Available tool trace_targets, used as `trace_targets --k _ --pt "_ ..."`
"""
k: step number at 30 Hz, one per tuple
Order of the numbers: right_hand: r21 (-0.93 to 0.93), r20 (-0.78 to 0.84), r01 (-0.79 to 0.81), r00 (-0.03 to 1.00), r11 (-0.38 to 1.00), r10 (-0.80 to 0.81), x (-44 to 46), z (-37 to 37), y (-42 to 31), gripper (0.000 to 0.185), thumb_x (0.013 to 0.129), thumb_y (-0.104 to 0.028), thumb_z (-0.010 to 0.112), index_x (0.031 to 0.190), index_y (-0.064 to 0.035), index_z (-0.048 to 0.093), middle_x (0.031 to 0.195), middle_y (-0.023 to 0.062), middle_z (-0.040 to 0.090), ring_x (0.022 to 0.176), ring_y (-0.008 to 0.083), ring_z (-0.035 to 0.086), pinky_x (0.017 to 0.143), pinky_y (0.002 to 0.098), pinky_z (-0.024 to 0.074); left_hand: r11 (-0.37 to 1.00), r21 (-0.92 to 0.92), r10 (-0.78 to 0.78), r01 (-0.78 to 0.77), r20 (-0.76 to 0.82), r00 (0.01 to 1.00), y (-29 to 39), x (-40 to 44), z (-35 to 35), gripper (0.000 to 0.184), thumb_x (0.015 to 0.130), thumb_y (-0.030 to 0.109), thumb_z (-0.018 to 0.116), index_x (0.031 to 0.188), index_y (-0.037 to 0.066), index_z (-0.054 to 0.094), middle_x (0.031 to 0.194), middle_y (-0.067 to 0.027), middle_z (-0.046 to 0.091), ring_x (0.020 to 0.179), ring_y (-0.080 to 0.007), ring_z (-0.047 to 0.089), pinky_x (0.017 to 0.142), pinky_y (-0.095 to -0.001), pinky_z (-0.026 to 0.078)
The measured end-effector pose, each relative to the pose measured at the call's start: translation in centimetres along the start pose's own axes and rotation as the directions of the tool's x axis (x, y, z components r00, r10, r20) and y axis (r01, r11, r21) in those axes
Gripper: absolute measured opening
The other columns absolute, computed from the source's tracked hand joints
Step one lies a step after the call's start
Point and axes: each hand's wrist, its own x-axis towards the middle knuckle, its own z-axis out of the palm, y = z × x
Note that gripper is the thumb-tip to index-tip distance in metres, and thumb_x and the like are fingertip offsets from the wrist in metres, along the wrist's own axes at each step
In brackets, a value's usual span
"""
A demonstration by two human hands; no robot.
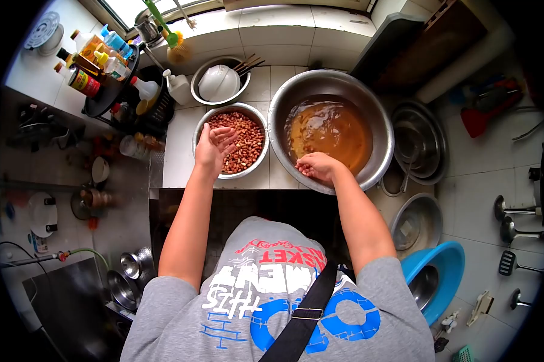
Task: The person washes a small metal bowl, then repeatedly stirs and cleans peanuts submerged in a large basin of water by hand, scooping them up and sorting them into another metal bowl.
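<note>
A metal bowl [197,158] full of reddish-brown peanuts [244,134] stands on the white tiled counter. Over its left side is my left hand [216,146], fingers spread and apart, holding nothing. To the right sits a large metal basin [377,130] with brownish water [329,130] in it. My right hand [320,167] is inside the basin's near-left edge, above the water. Its fingers are curled round some reddish peanuts, partly hidden by the hand; how many I cannot tell.
Behind the peanuts stands a bowl [194,90] with a white dish and chopsticks. Sauce bottles crowd a black rack [106,99] at left. Stacked metal basins [438,145] and a blue tub [451,265] are at right. Ladles [510,229] hang on the right wall.
</note>
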Motion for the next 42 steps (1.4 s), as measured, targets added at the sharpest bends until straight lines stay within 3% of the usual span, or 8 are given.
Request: trace_targets --k 3,10,19,24,31,35,38,42 --pt "-0.015 -0.023 0.011 1.000 1.000 -0.012 -1.2 0.7 -0.3 0.016 0.097 -0.015 0.061 0.090 -0.0019 0.065 0.074 0.0002 0.058 0.063 0.0082 0.053 0.056 0.0213 0.0443 0.971 -0.232 -0.051 0.052 0.010 0.999 -1.2 -0.2 -0.9 0.056 0.107 0.048 0.030 0.110 0.001 0.059 0.121 -0.0179 0.063 0.116 -0.0300 0.061 0.094 -0.0394 0.051" --pt "-0.342 -0.176 -0.083 0.984 0.936 0.023 -1.2 3.6 -1.7 0.011 0.094 -0.017 0.064 0.085 -0.0115 0.059 0.072 -0.0038 0.052 0.062 0.0071 0.045 0.056 0.0220 0.0379 0.975 -0.205 -0.077 0.081 0.029 0.997 -2.7 -0.8 -1.9 0.051 0.107 0.046 0.032 0.103 0.003 0.059 0.113 -0.0170 0.067 0.110 -0.0283 0.064 0.090 -0.0386 0.052" --pt "-0.461 -0.081 0.009 0.995 0.887 -0.052 -3.6 2.3 -2.6 0.004 0.086 -0.005 0.066 0.090 -0.0039 0.065 0.076 -0.0008 0.060 0.070 0.0079 0.054 0.062 0.0229 0.0434 0.965 -0.245 -0.081 0.098 0.079 0.994 -0.5 1.0 -5.8 0.049 0.108 0.043 0.032 0.101 0.003 0.060 0.111 -0.0178 0.067 0.110 -0.0303 0.064 0.093 -0.0396 0.051" --pt "-0.586 -0.212 -0.032 0.971 0.809 -0.115 -4.7 3.0 -2.5 0.007 0.080 0.000 0.068 0.087 -0.0011 0.068 0.082 0.0047 0.067 0.076 0.0127 0.062 0.069 0.0260 0.0511 0.959 -0.214 -0.161 0.184 0.123 0.979 0.9 3.6 -7.7 0.051 0.108 0.045 0.031 0.100 0.005 0.062 0.105 -0.0138 0.068 0.104 -0.0259 0.066 0.086 -0.0355 0.051" --pt "-0.039 -0.289 0.015 0.957 0.999 -0.025 -3.9 4.3 -2.5 0.010 0.084 0.000 0.069 0.093 -0.0030 0.066 0.086 0.0041 0.067 0.081 0.0121 0.063 0.073 0.0251 0.0513 0.946 -0.127 -0.257 0.299 0.275 0.927 2.2 7.5 -9.3 0.049 0.106 0.048 0.036 0.100 0.008 0.064 0.104 -0.0099 0.069 0.103 -0.0226 0.066 0.085 -0.0342 0.051" --pt "-0.125 -0.431 -0.125 0.900 0.984 0.060 -1.9 4.7 -1.7 0.004 0.089 -0.004 0.067 0.092 -0.0029 0.064 0.084 0.0027 0.064 0.072 0.0099 0.058 0.065 0.0245 0.0489 0.932 -0.078 -0.306 0.353 0.352 0.885 2.7 8.7 -10.1 0.047 0.106 0.048 0.038 0.098 0.009 0.063 0.103 -0.0094 0.069 0.100 -0.0217 0.067 0.085 -0.0336 0.050" --pt "-0.055 -0.445 -0.070 0.895 0.996 0.038 -1.8 5.5 -2.2 0.002 0.091 -0.005 0.065 0.092 -0.0054 0.064 0.083 0.0018 0.063 0.070 0.0092 0.055 0.061 0.0241 0.0457 0.928 -0.047 -0.325 0.368 0.375 0.868 3.5 9.3 -10.5 0.045 0.106 0.047 0.038 0.097 0.010 0.062 0.101 -0.0098 0.070 0.099 -0.0221 0.068 0.085 -0.0335 0.051" --pt "0.275 -0.561 0.460 0.790 0.845 -0.248 -3.0 8.9 -6.0 0.004 0.092 -0.005 0.061 0.097 -0.0054 0.062 0.084 0.0034 0.059 0.074 0.0125 0.053 0.066 0.0253 0.0455 0.925 -0.062 -0.318 0.374 0.409 0.855 4.0 10.1 -11.1 0.044 0.106 0.046 0.038 0.098 0.010 0.061 0.104 -0.0107 0.069 0.101 -0.0237 0.068 0.086 -0.0344 0.051"
